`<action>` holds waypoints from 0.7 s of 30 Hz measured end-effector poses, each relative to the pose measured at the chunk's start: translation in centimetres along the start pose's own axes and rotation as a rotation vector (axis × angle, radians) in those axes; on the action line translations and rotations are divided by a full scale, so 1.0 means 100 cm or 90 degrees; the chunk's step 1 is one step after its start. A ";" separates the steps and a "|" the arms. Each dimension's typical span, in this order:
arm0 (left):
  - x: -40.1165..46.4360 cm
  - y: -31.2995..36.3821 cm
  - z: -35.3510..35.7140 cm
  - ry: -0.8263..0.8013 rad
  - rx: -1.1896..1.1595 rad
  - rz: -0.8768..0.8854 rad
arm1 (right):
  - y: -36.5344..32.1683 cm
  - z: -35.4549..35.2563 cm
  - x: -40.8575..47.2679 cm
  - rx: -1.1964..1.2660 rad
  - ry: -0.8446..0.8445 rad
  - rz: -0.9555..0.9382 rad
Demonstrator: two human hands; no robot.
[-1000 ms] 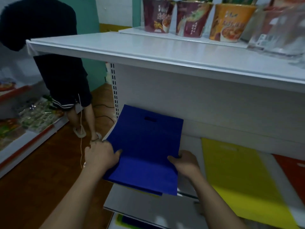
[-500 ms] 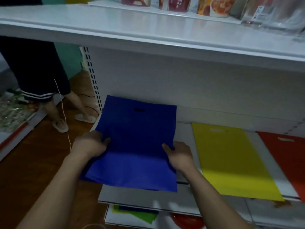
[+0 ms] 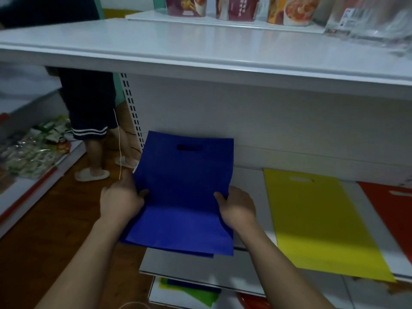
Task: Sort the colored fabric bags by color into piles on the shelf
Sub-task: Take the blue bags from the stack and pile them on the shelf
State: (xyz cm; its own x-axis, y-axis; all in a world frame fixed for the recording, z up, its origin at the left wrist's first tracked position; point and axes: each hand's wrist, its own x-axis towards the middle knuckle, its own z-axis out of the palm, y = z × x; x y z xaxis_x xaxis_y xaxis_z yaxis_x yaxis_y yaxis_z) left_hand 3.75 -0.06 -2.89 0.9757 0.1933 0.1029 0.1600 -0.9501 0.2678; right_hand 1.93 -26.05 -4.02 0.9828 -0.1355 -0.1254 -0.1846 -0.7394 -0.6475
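The left hand (image 3: 120, 200) and the right hand (image 3: 237, 207) each pinch a side edge of the blue bag (image 3: 185, 197), which lies bent at the left end of the shelf (image 3: 249, 188), its near edge overhanging the front. A yellow bag (image 3: 321, 221) lies flat beside it, a red bag (image 3: 394, 210) beyond. Compared with a moment earlier, the bag sits slightly farther right.
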 end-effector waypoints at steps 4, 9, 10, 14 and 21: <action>0.004 -0.001 0.010 0.012 0.089 0.004 | 0.003 0.004 -0.005 0.140 0.050 0.055; 0.017 0.012 0.003 -0.137 0.099 -0.074 | 0.008 0.010 -0.003 0.135 0.080 0.061; 0.023 0.014 0.001 -0.172 0.080 -0.087 | 0.007 0.010 -0.003 0.131 0.083 0.057; 0.042 0.010 0.006 -0.254 0.064 -0.114 | 0.005 0.012 -0.001 0.114 0.089 0.056; 0.048 0.017 0.008 -0.241 0.078 0.022 | 0.012 0.011 0.000 -0.009 0.101 0.034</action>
State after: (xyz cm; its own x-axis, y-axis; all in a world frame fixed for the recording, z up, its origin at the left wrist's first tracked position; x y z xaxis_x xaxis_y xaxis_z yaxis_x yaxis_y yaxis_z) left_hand 8.82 -0.97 -2.74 0.9633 0.0787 -0.2565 0.1205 -0.9811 0.1516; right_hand 1.66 -26.21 -5.59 0.9603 -0.2762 -0.0387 -0.2376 -0.7374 -0.6323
